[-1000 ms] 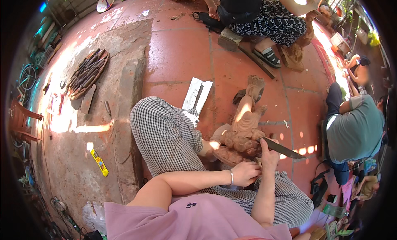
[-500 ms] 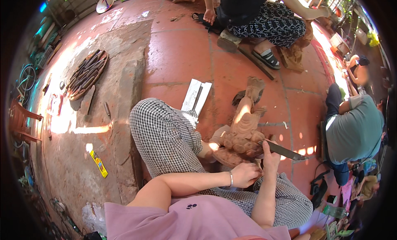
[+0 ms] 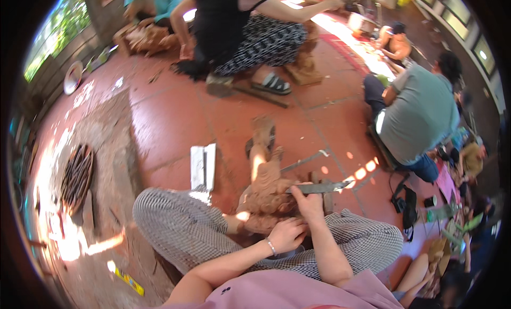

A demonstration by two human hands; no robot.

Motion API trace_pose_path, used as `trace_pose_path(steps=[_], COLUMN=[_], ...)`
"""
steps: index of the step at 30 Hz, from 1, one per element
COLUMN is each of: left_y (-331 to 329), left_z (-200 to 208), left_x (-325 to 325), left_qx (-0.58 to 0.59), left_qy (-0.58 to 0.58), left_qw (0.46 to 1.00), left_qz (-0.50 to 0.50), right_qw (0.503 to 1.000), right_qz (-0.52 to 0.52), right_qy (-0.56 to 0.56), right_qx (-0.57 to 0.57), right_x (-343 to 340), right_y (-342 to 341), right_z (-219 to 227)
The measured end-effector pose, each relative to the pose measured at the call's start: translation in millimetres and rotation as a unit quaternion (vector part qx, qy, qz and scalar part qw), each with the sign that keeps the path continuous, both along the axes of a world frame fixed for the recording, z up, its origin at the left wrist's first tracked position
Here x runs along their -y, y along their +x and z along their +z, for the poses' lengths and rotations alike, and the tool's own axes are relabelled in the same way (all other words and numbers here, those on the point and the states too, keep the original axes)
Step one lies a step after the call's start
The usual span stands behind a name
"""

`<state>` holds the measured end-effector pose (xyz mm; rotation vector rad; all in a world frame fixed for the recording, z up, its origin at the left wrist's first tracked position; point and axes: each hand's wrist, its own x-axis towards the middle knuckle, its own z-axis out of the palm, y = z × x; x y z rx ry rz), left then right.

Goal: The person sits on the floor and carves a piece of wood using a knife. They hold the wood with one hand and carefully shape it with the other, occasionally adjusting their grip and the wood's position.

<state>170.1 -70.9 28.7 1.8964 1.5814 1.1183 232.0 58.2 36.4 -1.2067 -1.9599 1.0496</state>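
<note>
carving (image 3: 269,185): rough matt wood, seemingly | blade (image 3: 326,188): dull metal | trousers (image 3: 170,218): matt cloth | floor tiles (image 3: 170,123): smooth, faintly glossy

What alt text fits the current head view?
Right hand holding a long grey blade beside a brown carved figure, with the left hand close to the figure's near end, in front of a seated wearer in checked trousers. Beyond is a red tiled floor; dark slender tools lie off left, other people sit ahead and right.
</note>
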Motion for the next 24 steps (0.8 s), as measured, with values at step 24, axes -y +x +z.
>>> trace_pose_path(steps=[24], left_y=[1.5], left_z=[9.4], left_x=[0.4], left_qx=[-0.012], left_qy=[0.03], left_qw=[0.999], left_qz=[-0.018], right_qw=[0.997], right_qz=[-0.017], right_qy=[-0.014], right_qx=[0.073], right_x=[12.7], right_y=[1.6], right_z=[20.4])
